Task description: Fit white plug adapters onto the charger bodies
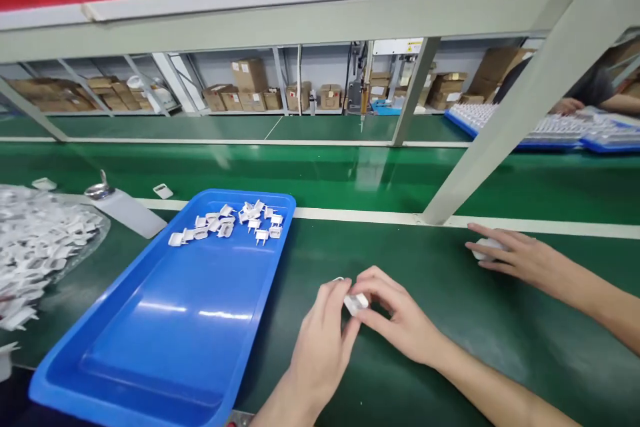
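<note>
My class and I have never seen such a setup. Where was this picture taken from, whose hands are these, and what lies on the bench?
There is no robot here. The single picture comes from a camera on a person's head, looking forward and down. That person's bare left hand and right hand, near the bottom centre, hold a small white part together. Farther right, another person's hand covers part of a white piece. On the green bench sits a blue tray, with small white pieces clustered at its far end. Left of it are a heap of white parts and a white container with a shiny top.
</note>
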`<state>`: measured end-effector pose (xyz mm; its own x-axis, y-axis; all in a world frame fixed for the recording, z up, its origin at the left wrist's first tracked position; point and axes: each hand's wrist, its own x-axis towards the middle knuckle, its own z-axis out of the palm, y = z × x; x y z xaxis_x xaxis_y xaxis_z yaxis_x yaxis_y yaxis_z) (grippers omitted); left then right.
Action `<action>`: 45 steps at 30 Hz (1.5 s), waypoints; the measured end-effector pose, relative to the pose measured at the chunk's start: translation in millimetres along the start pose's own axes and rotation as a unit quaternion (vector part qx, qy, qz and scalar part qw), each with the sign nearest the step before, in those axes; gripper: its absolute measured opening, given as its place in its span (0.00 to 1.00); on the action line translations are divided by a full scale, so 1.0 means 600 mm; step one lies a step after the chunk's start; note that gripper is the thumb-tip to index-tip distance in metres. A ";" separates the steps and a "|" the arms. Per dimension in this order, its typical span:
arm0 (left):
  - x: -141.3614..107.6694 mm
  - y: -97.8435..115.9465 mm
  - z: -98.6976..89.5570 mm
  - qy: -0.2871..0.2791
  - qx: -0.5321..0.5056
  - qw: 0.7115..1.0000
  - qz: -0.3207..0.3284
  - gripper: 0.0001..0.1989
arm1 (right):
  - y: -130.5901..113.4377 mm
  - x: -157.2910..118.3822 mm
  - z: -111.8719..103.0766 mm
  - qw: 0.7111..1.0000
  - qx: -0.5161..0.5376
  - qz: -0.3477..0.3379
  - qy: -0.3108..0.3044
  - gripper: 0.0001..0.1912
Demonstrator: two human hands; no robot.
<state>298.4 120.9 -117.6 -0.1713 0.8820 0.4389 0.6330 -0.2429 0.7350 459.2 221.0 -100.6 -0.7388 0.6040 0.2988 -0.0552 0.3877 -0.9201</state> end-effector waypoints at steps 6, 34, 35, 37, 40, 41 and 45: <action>0.016 -0.015 -0.001 -0.016 0.073 0.997 -0.026 0.28 | 0.019 0.003 -0.015 0.956 0.269 0.110 0.040 0.14; 0.013 -0.038 0.007 -0.141 0.050 0.984 -0.098 0.14 | 0.032 -0.019 -0.022 0.988 0.006 0.128 0.081 0.16; 0.014 -0.037 0.007 -0.143 0.051 0.984 -0.093 0.14 | 0.032 -0.019 -0.022 0.990 -0.014 0.126 0.069 0.15; 0.016 -0.036 0.005 -0.150 0.048 0.983 -0.090 0.16 | 0.032 -0.016 -0.023 0.989 -0.029 0.133 0.051 0.13; 0.017 -0.035 0.003 -0.158 0.045 0.982 -0.089 0.19 | 0.029 -0.011 -0.026 0.986 -0.019 0.155 0.051 0.12; 0.018 -0.035 0.002 -0.157 0.042 0.983 -0.088 0.19 | 0.028 -0.009 -0.028 0.985 -0.013 0.163 0.054 0.12; 0.020 -0.034 0.002 -0.153 0.031 0.984 -0.086 0.15 | 0.024 -0.006 -0.031 0.978 0.032 0.201 0.044 0.13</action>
<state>284.1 136.6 -128.0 -0.0504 0.9906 0.1275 0.6609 -0.0626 0.7478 473.4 237.4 -110.4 -0.6493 0.7572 -0.0716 0.1828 0.0639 -0.9811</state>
